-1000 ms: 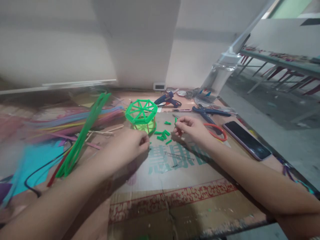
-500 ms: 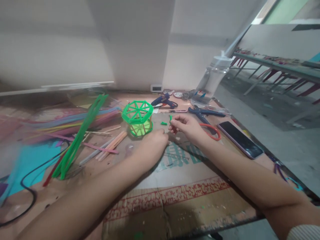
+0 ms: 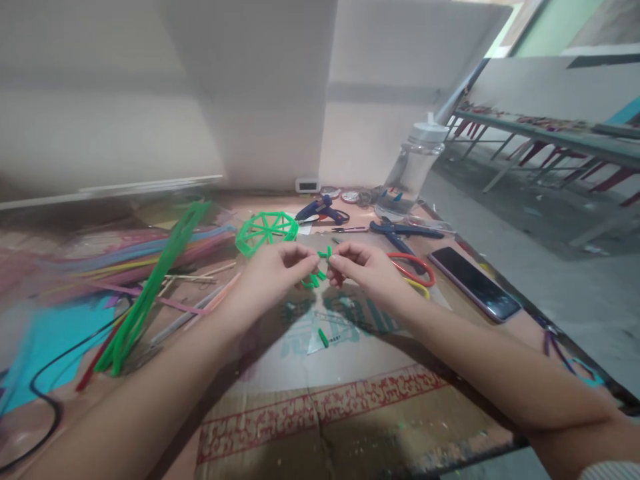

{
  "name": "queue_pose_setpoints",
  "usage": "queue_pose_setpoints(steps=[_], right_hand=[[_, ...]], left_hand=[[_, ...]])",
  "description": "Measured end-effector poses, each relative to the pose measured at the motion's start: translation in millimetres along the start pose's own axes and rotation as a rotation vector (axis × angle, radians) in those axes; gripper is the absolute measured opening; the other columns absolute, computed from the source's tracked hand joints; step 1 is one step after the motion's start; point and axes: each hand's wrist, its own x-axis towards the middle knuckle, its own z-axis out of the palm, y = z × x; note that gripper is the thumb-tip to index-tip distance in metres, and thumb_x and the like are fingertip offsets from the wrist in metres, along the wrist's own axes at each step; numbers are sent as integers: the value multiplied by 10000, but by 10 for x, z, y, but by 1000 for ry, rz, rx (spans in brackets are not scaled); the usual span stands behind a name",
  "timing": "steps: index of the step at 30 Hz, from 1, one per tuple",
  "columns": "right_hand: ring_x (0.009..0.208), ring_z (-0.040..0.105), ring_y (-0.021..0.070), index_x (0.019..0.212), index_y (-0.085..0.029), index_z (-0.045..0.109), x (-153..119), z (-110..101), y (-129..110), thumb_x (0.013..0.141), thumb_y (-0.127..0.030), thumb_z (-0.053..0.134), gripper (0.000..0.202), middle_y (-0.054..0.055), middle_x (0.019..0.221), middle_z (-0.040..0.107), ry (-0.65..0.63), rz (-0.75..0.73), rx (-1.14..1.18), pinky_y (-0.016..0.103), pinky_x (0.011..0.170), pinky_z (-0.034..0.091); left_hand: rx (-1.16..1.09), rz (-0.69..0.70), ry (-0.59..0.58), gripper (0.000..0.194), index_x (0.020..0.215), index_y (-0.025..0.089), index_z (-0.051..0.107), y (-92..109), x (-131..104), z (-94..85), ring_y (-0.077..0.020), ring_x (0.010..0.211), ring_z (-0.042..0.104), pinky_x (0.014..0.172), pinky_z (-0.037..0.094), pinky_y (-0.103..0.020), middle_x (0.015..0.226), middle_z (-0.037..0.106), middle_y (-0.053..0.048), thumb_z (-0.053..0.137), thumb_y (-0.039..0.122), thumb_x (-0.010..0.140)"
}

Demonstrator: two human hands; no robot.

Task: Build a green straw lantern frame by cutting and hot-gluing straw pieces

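Head view: the left hand [image 3: 280, 270] has come up from the loose bits [image 3: 314, 280], where it was bent low half a second ago, and its fingertips now stand just beside those of the right hand [image 3: 367, 270]. The right thumb and finger are together, pinching an upright piece [image 3: 329, 252] of green stem. The left thumb and finger appear clamped on a crosswise piece [image 3: 323, 255], its far end reaching the upright one; whether the two are joined or merely touching, I cannot tell.

So the work, as I judge it, has passed from picking up a bit to bringing two together between the hands. More loose bits lie below the left fingertips, partly hidden. A lone bit [image 3: 323, 338] rests nearer the wearer on the board [image 3: 280, 363]; half a second ago none showed there.

Behind the left hand stands the green frame [image 3: 270, 230], its lower part now covered by that hand. The glue gun [image 3: 319, 208] lies beyond, near the frame, with neither hand on it.
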Motion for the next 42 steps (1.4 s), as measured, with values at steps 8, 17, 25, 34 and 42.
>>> queue_pose_setpoints(steps=[8,17,25,34,42], right_hand=[[571,644,122,807,-208,620,154,-133,186,735,-511,859,393,-22,659,704,64,51,28,260,559,551],[554,632,122,808,-211,617,97,-85,127,737,-508,853,385,-24,664,695,38,66,5,267,554,543],[589,640,120,821,-203,640,-65,55,6,793,-476,824,330,-14,686,697,16,25,8,269,593,555],[576,633,119,802,-201,651,-126,145,-30,786,-513,827,359,-11,682,695,-19,48,33,266,573,547],[559,626,120,807,-204,646,-121,135,7,772,-512,840,365,-24,654,683,-48,83,62,268,562,542]], left_hand=[[558,38,-501,149,869,243,778,36,-372,147,-202,792,669,686,424,-296,847,752,-17,637,196,882],[621,447,-568,194,826,191,727,-112,-324,333,-200,821,629,729,445,-302,887,706,-50,587,117,938],[-282,-69,-54,193,836,182,708,-32,-83,-15,-143,687,585,671,423,-269,755,676,9,723,373,819],[-649,-157,-96,325,790,152,691,-55,-34,148,-111,648,526,638,405,-255,704,620,9,840,406,652],[-563,-99,-65,359,799,174,684,-64,-43,129,-106,601,468,585,386,-255,688,592,22,836,470,667]])
